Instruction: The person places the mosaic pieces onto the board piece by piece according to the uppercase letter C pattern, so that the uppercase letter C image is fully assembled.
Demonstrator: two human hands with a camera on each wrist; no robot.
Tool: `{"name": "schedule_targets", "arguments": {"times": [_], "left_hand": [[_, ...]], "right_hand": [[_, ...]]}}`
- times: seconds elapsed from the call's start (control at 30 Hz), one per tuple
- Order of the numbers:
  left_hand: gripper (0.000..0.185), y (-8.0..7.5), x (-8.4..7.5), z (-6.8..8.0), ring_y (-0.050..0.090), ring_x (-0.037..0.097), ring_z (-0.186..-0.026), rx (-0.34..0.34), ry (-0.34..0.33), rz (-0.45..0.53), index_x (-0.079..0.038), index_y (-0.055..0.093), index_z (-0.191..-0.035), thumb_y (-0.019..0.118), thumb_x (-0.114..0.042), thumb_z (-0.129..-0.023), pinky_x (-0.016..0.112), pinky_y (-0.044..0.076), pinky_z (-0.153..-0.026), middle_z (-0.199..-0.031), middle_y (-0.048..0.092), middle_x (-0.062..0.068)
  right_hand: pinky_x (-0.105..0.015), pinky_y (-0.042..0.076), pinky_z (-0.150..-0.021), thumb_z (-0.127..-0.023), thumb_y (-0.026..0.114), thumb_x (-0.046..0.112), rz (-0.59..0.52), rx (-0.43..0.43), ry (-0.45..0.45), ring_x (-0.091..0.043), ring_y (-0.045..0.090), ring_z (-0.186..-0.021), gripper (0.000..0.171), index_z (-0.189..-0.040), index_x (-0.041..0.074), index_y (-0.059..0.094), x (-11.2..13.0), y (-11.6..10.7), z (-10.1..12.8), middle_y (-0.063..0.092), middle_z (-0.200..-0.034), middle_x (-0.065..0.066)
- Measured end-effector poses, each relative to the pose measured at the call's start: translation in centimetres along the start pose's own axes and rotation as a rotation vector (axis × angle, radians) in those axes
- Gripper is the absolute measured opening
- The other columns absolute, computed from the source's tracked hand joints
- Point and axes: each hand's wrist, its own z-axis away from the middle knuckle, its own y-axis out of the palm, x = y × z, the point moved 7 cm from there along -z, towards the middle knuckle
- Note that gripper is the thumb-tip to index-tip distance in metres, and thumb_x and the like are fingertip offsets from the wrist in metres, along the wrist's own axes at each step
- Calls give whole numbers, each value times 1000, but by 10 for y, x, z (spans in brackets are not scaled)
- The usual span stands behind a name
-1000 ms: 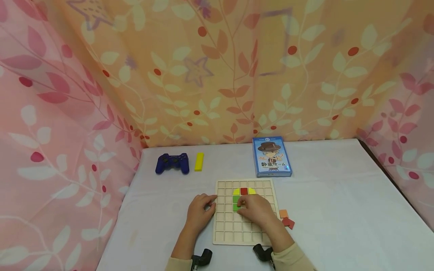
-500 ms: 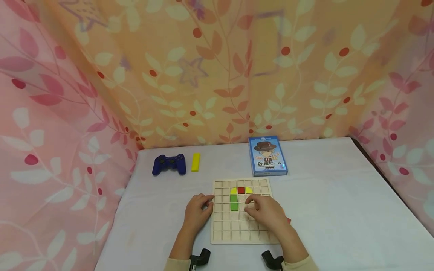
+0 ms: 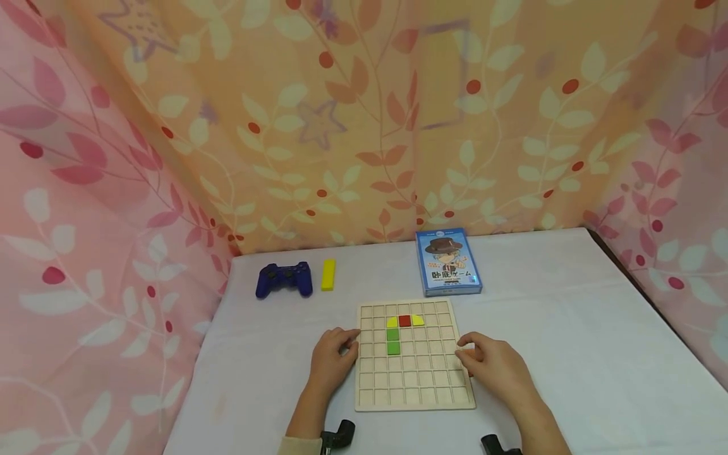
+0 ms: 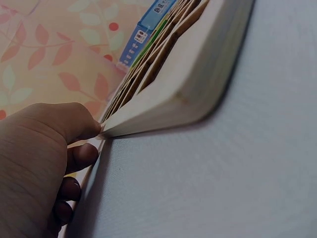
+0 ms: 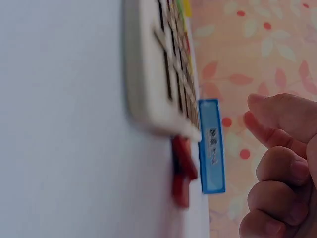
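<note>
A wooden grid board (image 3: 415, 379) lies on the white table. In its cells sit a red square (image 3: 404, 320) between two yellow quarter-rounds (image 3: 392, 321), with a green bar (image 3: 393, 341) below them. My left hand (image 3: 334, 359) holds the board's left edge with curled fingers; in the left wrist view a fingertip (image 4: 86, 126) presses on the rim of the board (image 4: 198, 74). My right hand (image 3: 493, 366) hovers at the board's right edge with fingers (image 5: 277, 163) loosely curled and nothing in them. Below it, red pieces (image 5: 182, 171) lie beside the board (image 5: 148, 74).
A blue card box (image 3: 448, 262) lies behind the board. At the back left are a dark blue game controller (image 3: 284, 279) and a yellow block (image 3: 328, 274). Floral curtains close in the table on three sides. White tabletop stretches to the right.
My right hand left the green bar and drew right, off the board's middle to its right edge, covering the loose pieces there. The left hand stayed on the left edge.
</note>
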Motion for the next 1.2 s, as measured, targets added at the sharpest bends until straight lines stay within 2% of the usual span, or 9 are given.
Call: {"name": "schedule_targets", "arguments": {"times": [0.1,0.23,0.33,0.5,0.87,1.1,1.2], "left_hand": [[24,0,0,1,45,7,-74,1,-9,2,-16,81,-109,77,-11,-86,27,40,-65,-77,54,-16],[24,2,0,0,44,7,-74,12,-26,0,-16,81,-109,77,-11,-86,27,39,-65,-77,53,-16],[24,2,0,0,44,7,-74,18,-33,2,-16,81,-110,77,-11,-86,26,40,-65,-77,53,-16],[24,1,-1,-1,44,8,-73,11,-26,6,-16,81,-110,77,-11,-86,27,40,-64,-77,54,-16],[24,-1,1,0,45,8,-74,-2,-18,4,-16,81,-109,77,-10,-86,28,41,-66,-78,55,-15],[24,1,2,0,45,8,-73,-6,-13,3,-15,81,-108,76,-9,-85,28,41,-65,-78,55,-15],[23,2,2,-1,45,8,-74,4,-27,8,-16,81,-108,76,-11,-86,28,40,-65,-78,55,-16]], "right_hand": [[-33,37,-57,-92,75,32,23,5,22,-14,47,-58,19,-102,18,70,-14,-1,5,56,-59,10],[-34,33,-54,-81,85,44,44,8,52,-15,43,-58,38,-100,16,67,-30,2,10,48,-63,4],[-34,33,-55,-75,88,48,35,16,69,-15,44,-60,47,-100,15,66,-38,6,11,48,-65,4],[-33,34,-55,-78,87,42,8,-1,58,-15,44,-59,39,-98,16,66,-45,6,9,48,-64,5],[-30,29,-51,-84,83,44,40,-149,38,-14,39,-55,36,-102,16,70,-56,0,4,42,-61,5],[-32,35,-55,-79,85,51,24,-127,75,-16,44,-60,49,-104,12,69,-60,1,4,47,-69,2],[-33,36,-56,-78,87,46,22,-110,87,-17,45,-61,48,-103,10,67,-60,1,5,49,-71,0]]}}
